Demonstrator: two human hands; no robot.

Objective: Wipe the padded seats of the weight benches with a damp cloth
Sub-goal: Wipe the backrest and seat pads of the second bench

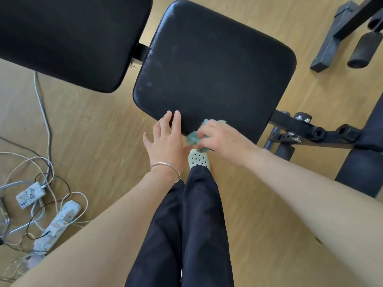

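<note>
1. Black imitation leather, with a fine grain and a soft shine, covers the padded seat [215, 65]. Its shape is a wide trapezoid with rounded corners, and it lies in the middle of the view, directly in front of the person.
2. Faint grey smears and small pale specks show on this seat, so I judge that the wiping here is only at its beginning.
3. The cloth [192, 138] is teal, fluffy and crumpled into a ball. It is at the near edge of the seat, touching it or just above it; I cannot tell which.
4. The right hand [223, 139] holds the cloth with its fingers curled around it.
5. The left hand [165, 141] is just beside the cloth, with the fingers [176, 121] straight and spread; their tips reach over the near edge of the seat. A thin metal bracelet [165, 164] is on this wrist.
6. The next move, as I judge it, calls for pressing the cloth flat and sweeping it away from the body, across the whole seat up to the far rounded corners. The bunched cloth would cover more if it were opened first.
7. The back pad [68, 38], of the same black material, is at the upper left, apart from the seat by a narrow gap.
8. A black metal frame [300, 129] with bolts comes out at the right, and cylindrical foam rollers [364, 48] lie further away.
9. The floor [93, 125] is pale wood laminate; white power strips [60, 222] and tangled cables [44, 112] lie on it at the left.
</note>
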